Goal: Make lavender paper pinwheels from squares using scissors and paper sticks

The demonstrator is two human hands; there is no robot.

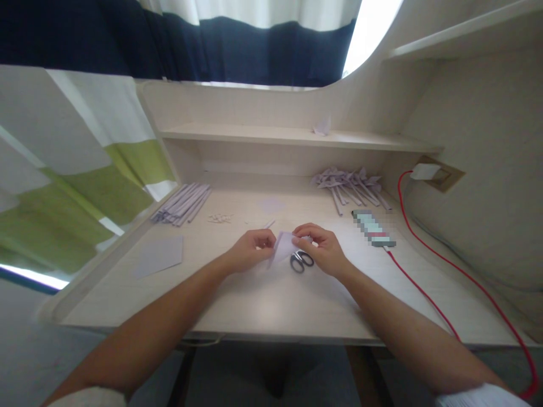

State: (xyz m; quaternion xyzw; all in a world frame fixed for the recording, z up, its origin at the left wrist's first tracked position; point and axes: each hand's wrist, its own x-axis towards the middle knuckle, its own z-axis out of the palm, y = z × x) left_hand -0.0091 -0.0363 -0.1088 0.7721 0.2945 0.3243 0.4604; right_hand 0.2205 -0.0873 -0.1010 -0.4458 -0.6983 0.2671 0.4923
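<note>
A small pale lilac sheet of paper [283,246] is held up between my two hands, over the middle of the desk. My left hand [250,250] has its fingers curled in a pinch at the paper's left edge. With thumb and fingers closed, my right hand [324,249] grips the upper right part of the same sheet. Black-handled scissors [302,261] lie just below my right hand, their blades hidden by the hand and paper. Behind the sheet, a thin pale strip [269,224] rests near my left fingertips.
Rolled paper sticks [184,203] lie bundled at left, above a stack of paper [160,255]. Small pale bits [219,218] lie nearby. Paper pinwheels on sticks [350,183] are piled back right. A phone [373,228] with a red cable [419,291] lies right. A shelf [254,134] spans the back.
</note>
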